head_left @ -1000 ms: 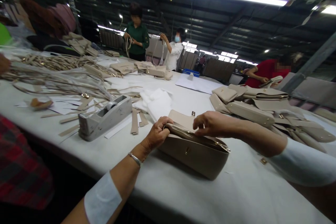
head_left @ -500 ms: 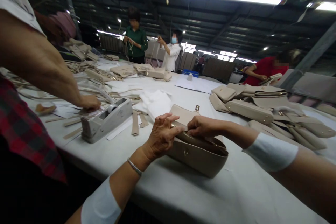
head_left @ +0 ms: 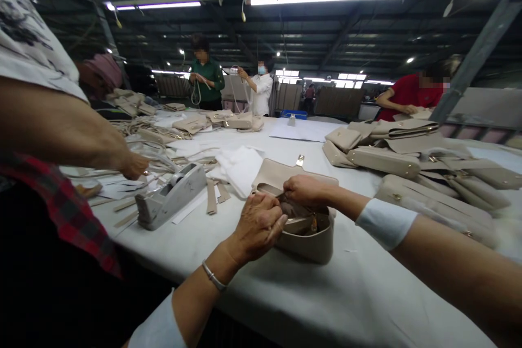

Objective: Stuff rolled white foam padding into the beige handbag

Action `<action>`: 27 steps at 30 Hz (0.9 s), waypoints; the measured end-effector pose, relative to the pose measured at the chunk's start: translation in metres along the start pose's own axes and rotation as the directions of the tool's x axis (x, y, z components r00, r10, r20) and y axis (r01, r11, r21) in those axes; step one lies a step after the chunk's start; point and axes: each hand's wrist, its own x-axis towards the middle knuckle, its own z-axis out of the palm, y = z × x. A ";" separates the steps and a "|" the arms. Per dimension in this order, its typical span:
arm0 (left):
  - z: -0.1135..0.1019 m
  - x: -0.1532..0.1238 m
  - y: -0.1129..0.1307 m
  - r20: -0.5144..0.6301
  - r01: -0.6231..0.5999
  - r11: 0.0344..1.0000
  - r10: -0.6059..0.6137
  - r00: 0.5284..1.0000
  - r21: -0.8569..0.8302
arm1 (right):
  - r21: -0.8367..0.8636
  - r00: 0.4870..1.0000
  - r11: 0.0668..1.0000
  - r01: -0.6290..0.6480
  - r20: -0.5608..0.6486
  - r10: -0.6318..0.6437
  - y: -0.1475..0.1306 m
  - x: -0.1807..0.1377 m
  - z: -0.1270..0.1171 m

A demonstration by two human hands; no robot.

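An open beige handbag sits before you on the white-covered worktop, its flap folded back. Your left hand grips its near rim; your right hand curls at its opening, what those fingers hold, if anything, hidden from view. Left of the handbag stands a grey tape dispenser; right of it, beige bags lie heaped; well beyond it, a person in green stands.

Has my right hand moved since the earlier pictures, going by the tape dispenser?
Yes. Against the tape dispenser, your right hand has moved left, closer to it; it is now at the open bag's mouth.
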 end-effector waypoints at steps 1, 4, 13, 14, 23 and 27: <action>-0.001 -0.002 0.002 0.009 -0.002 1.000 0.002 1.000 0.010 | -0.024 1.000 1.000 -0.007 -0.021 0.007 0.000 -0.001 0.000; -0.003 -0.008 0.005 0.012 -0.042 0.998 0.041 0.999 0.049 | -0.040 1.000 0.999 -0.005 -0.016 0.005 -0.001 -0.005 -0.003; 0.006 -0.029 0.012 -0.202 -0.084 0.994 0.096 0.975 0.070 | -0.051 0.991 0.992 0.114 -0.067 -0.117 -0.030 -0.013 -0.001; 0.007 -0.031 0.012 -0.222 -0.075 0.995 0.089 0.971 0.068 | -0.071 0.985 0.988 0.136 -0.097 -0.142 -0.035 -0.011 0.001; 0.010 -0.035 0.010 -0.193 -0.044 0.998 0.050 0.980 0.038 | 0.098 0.988 0.992 -0.084 -0.123 0.096 -0.031 0.015 0.010; 0.005 -0.026 0.004 -0.166 -0.069 0.998 0.068 0.984 0.000 | 0.162 0.997 0.986 -0.034 -0.060 0.045 -0.017 0.010 0.009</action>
